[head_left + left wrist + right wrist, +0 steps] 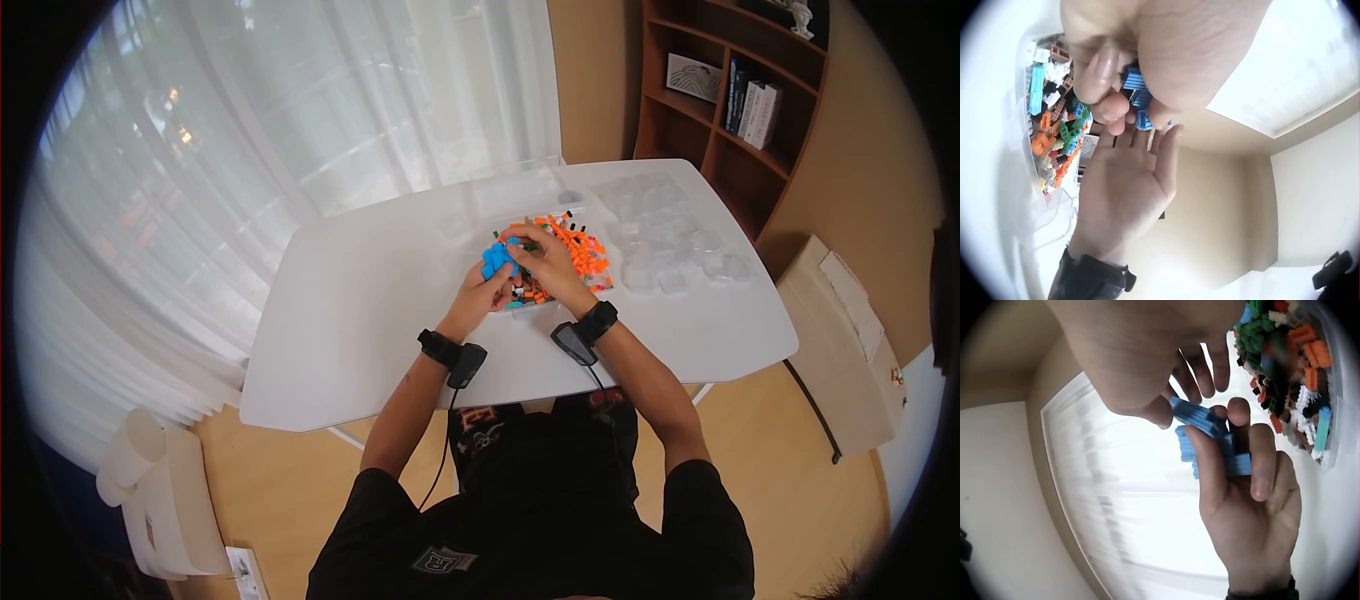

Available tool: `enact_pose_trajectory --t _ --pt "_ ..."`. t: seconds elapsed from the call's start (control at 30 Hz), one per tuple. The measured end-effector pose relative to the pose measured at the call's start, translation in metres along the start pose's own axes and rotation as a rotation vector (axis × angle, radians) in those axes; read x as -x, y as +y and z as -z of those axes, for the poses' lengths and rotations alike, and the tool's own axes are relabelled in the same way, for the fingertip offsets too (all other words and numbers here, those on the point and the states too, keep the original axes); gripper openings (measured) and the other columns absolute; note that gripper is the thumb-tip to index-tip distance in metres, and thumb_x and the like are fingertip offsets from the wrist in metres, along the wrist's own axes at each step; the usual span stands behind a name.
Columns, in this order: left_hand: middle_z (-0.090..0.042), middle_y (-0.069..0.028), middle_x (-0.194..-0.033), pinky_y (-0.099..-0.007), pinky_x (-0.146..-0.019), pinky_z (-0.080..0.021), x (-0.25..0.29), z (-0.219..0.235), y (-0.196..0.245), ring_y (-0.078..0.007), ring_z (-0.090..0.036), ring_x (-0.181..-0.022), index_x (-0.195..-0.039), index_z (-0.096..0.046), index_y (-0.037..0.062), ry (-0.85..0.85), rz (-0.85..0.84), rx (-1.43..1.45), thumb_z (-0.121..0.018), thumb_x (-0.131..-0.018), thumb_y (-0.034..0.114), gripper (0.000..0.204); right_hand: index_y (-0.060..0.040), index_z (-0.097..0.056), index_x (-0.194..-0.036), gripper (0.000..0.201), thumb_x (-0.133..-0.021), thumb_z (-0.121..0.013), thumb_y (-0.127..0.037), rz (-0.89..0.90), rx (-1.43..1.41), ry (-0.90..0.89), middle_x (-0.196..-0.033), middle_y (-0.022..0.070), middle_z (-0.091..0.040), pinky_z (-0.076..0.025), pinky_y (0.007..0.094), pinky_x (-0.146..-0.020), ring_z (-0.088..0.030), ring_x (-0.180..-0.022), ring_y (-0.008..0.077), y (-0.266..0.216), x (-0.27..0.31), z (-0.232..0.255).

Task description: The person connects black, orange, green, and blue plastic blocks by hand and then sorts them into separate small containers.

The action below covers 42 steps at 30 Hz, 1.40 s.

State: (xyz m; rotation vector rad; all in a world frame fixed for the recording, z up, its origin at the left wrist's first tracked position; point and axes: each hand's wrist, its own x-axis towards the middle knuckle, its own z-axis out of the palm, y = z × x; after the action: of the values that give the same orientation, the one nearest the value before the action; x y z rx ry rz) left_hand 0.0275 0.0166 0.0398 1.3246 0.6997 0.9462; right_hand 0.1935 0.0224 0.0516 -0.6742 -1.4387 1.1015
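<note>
Several ribbed blue building blocks [496, 258], joined in a clump, are held between the two hands over a box of loose pieces. My left hand [478, 298] grips the clump from below; in the right wrist view its thumb lies along the front and its fingers curl behind. On the upper block [1194, 415] of the clump, my right hand [548, 266] pinches with its thumb and index finger, while its other fingers extend past it. Palms and fingers hide part of the clump in the left wrist view.
The clear box [1025, 103] holds many small pieces, among them orange, green, white, black and brown ones. Clear plastic containers [655, 235] stand at the right of the white table [340, 300]. A transparent lid or tray [515, 182] lies at the back edge, near the curtain.
</note>
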Motion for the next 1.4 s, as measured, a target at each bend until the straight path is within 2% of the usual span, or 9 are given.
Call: enact_pose_trajectory --t 0.17,0.23,0.57,0.63,0.77,0.87,1.03,1.17,1.4 --pt "-0.057 -0.004 -0.074 -0.0203 -0.041 -0.03 0.002 -0.005 0.006 -0.0053 -0.041 -0.046 -0.096 -0.053 0.0028 0.06 -0.017 -0.038 -0.052 -0.098 0.023 0.021 -0.0003 -0.065 -0.1 0.016 -0.086 -0.064 -0.005 0.193 0.216 0.143 -0.082 0.0039 -0.058 -0.046 0.0205 -0.05 -0.058 -0.057 0.0077 0.008 -0.002 0.001" --pt "-0.057 -0.0033 -0.074 -0.0202 -0.042 -0.031 0.001 -0.001 0.004 -0.0051 -0.041 -0.046 -0.097 -0.054 0.0031 0.048 -0.014 -0.078 -0.052 -0.098 0.023 0.02 0.0004 -0.066 -0.097 0.013 -0.085 -0.065 -0.005 0.007 0.062 0.067 -0.078 0.0052 -0.06 -0.047 0.0219 -0.051 -0.058 -0.054 0.0086 0.0 0.003 -0.003" --pt "-0.054 0.0009 -0.068 -0.0181 -0.043 -0.03 0.002 -0.006 0.004 -0.0022 -0.04 -0.047 -0.093 -0.055 0.0049 0.103 -0.128 -0.297 -0.051 -0.098 0.029 0.025 0.0025 -0.067 -0.091 0.013 -0.084 -0.067 -0.007 0.025 0.244 0.079 -0.068 0.0046 -0.065 -0.048 0.0222 -0.054 -0.06 -0.058 0.008 0.01 0.001 0.004" --pt "-0.053 0.001 -0.068 -0.0181 -0.043 -0.03 0.001 -0.003 0.0 -0.0019 -0.039 -0.047 -0.094 -0.056 0.0048 0.101 -0.086 -0.298 -0.051 -0.098 0.03 0.026 0.0026 -0.067 -0.095 0.014 -0.086 -0.067 -0.008 -0.063 0.165 0.044 -0.079 0.0034 -0.067 -0.049 0.0206 -0.062 -0.06 -0.068 0.0062 0.019 -0.001 0.007" --pt "-0.051 0.0015 -0.069 -0.0182 -0.043 -0.03 0.0 0.005 -0.004 -0.0015 -0.037 -0.046 -0.095 -0.056 0.0047 0.047 -0.023 -0.289 -0.051 -0.098 0.032 0.027 0.0028 -0.068 -0.087 0.013 -0.084 -0.068 -0.009 -0.063 0.05 0.063 -0.071 0.0044 -0.066 -0.05 0.0214 -0.057 -0.061 -0.063 0.0072 0.027 -0.002 0.007" --pt "-0.044 0.0045 -0.058 -0.0199 -0.042 -0.029 0.002 -0.003 0.003 -0.0028 -0.037 -0.045 -0.086 -0.054 0.0064 0.082 -0.029 -0.27 -0.051 -0.098 0.027 0.024 0.0034 -0.068 -0.086 0.012 -0.086 -0.066 -0.009 -0.079 -0.049 0.06 -0.076 0.0047 -0.068 -0.052 0.0212 -0.061 -0.063 -0.067 0.0077 0.022 -0.002 0.01" --pt "-0.044 0.0049 -0.059 -0.0197 -0.043 -0.03 0.0 -0.001 0.002 -0.0027 -0.037 -0.047 -0.086 -0.054 0.0069 0.105 -0.016 -0.253 -0.051 -0.097 0.026 0.023 0.0048 -0.067 -0.091 0.013 -0.088 -0.062 -0.007 -0.213 -0.106 0.103 -0.08 0.0065 -0.068 -0.053 0.0206 -0.063 -0.064 -0.069 0.0091 0.009 -0.001 0.008" --pt "-0.05 0.0028 -0.069 -0.0188 -0.044 -0.029 -0.001 0.004 -0.001 -0.0019 -0.038 -0.048 -0.092 -0.054 0.0065 0.093 -0.043 -0.242 -0.053 -0.097 0.032 0.026 0.0045 -0.067 -0.092 0.012 -0.088 -0.063 -0.007 -0.19 -0.138 0.111 -0.079 0.0065 -0.068 -0.053 0.0208 -0.062 -0.064 -0.069 0.0091 0.01 0.0 0.007" --pt "-0.048 0.0049 -0.062 -0.0187 -0.045 -0.029 -0.002 -0.003 -0.001 -0.0021 -0.039 -0.05 -0.084 -0.055 0.0081 0.155 -0.073 -0.309 -0.052 -0.097 0.032 0.028 0.004 -0.067 -0.095 0.014 -0.088 -0.063 -0.007 -0.112 0.14 0.027 -0.073 0.0056 -0.067 -0.051 0.0214 -0.058 -0.063 -0.064 0.0079 0.018 -0.001 0.007"
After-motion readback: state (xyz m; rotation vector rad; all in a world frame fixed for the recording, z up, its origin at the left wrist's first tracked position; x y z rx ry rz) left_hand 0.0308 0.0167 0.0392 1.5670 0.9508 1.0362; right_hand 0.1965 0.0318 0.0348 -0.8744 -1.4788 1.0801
